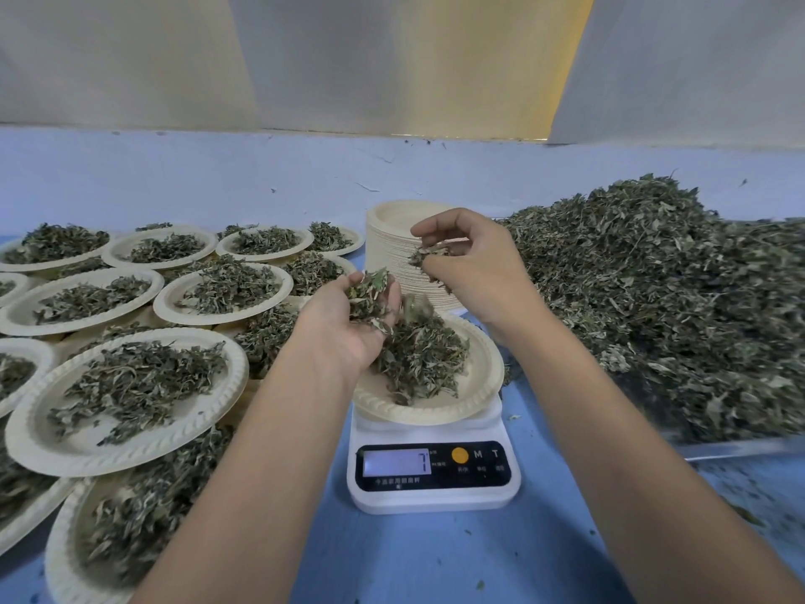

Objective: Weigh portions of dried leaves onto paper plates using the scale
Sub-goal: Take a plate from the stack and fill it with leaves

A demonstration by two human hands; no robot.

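A white digital scale [433, 473] stands in the middle of the blue table, its display lit. On it rests a paper plate [479, 377] with a heap of dried leaves [418, 355]. My left hand [348, 324] hovers over the plate's left side, palm up, cupping a handful of leaves, and some are falling from it. My right hand [470, 263] is above the plate's far edge and pinches a small tuft of leaves in its fingertips.
A big loose pile of dried leaves [653, 298] fills the right side. A stack of unused paper plates [392, 241] stands behind the scale. Several filled plates [130, 385] overlap each other on the left. A pale wall runs along the back.
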